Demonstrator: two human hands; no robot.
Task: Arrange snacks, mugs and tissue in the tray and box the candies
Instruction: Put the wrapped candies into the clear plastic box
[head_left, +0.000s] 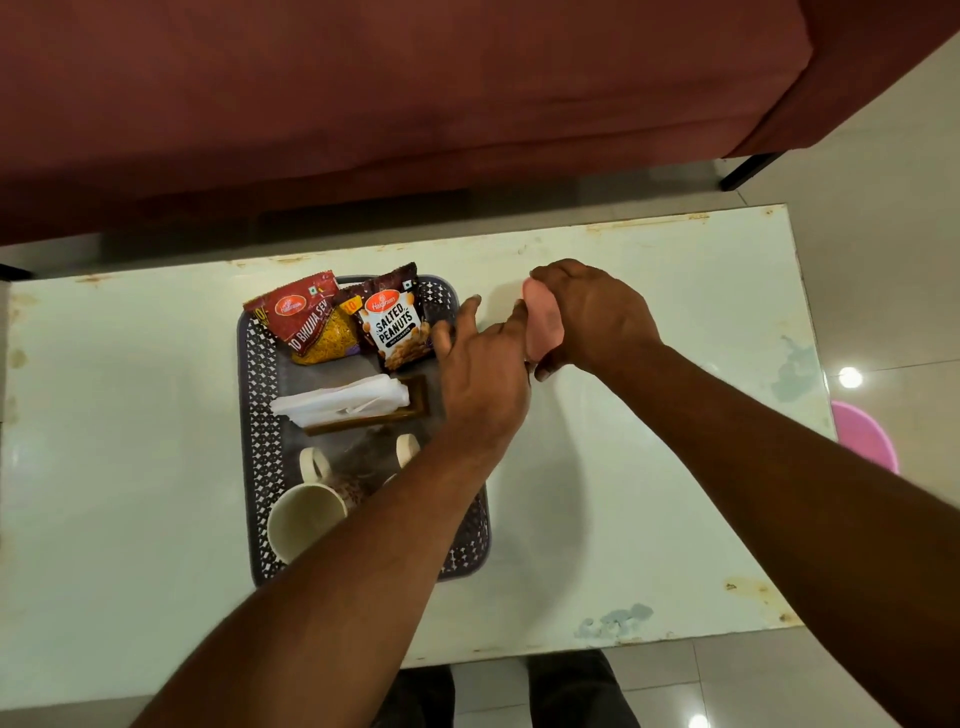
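Note:
A dark perforated tray (255, 364) lies on the white table. At its far end lie a red bhujia snack packet (306, 322) and a salted peanuts packet (396, 325). A tissue holder with white tissues (345, 402) sits in the middle. Two cream mugs stand at the near end, one (304, 514) in full view, the other (408, 449) mostly hidden by my left arm. My right hand (597, 317) grips a pink box (543, 325) just right of the tray. My left hand (480, 374) touches the box's left side, fingers spread.
A maroon sofa (389, 104) stands beyond the table's far edge. A pink plastic object (865, 436) sits on the floor to the right. The table top (649, 493) is worn at its edges, with bare surface right of the tray.

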